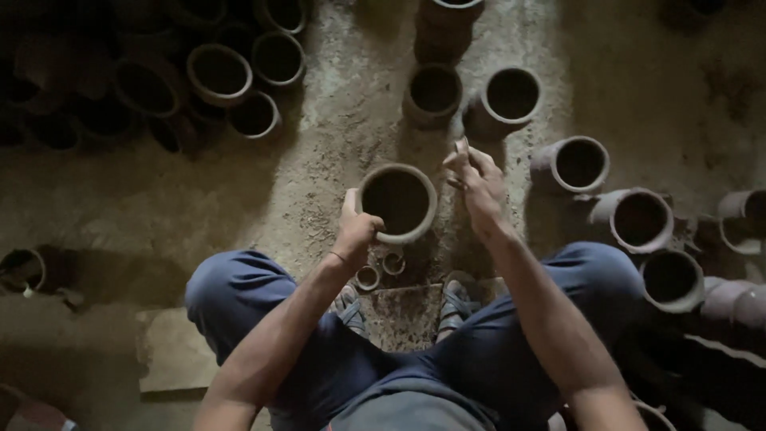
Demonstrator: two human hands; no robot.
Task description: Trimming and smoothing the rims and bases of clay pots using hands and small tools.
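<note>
The person squats low, knees in blue trousers (239,295) spread wide, sandalled feet (456,302) planted on a flat slab (403,315) on the dirt floor (335,152). Just above the feet, held up between both arms, is a round clay pot (396,202) with its dark mouth facing up. The left hand (355,231) is clamped on the pot's left rim, thumb over the edge. The right hand (476,185) sits just beside the pot's right side, fingers pinched together on a small pale tool (461,146); whether it touches the pot I cannot tell. Below the pot, near the feet, lie two small clay rings (380,271). Beyond the pot stand two similar pots (472,96) close together. To the pot's right a row of more pots (630,215) curves away. Far to its upper left, in deep shadow, a crowded cluster of pots (231,76) sits. Well off to the pot's left, one lone pot (22,270) rests by the wall.
</note>
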